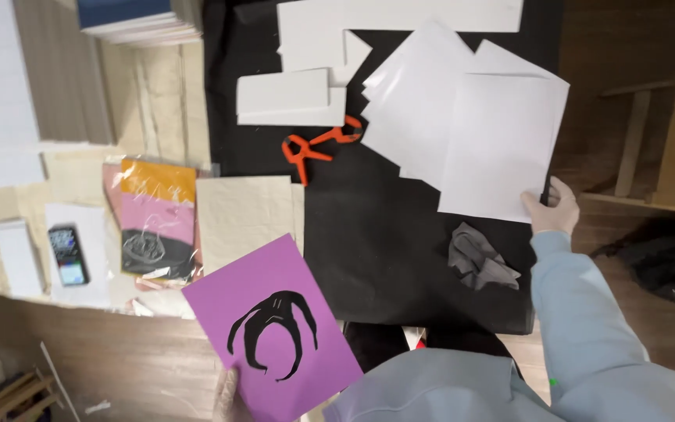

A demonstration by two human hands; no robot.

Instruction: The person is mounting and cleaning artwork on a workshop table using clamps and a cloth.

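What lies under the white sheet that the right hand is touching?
Under the white sheet by the right hand lie more white sheets, fanned out leftward, on a black mat. How many sheets are there, and anything beneath them, is covered.

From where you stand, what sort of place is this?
Probably a paper-craft worktable at home or in a studio: white paper sheets on a black mat, an orange spring clamp, and a purple card with a black cut-out shape.
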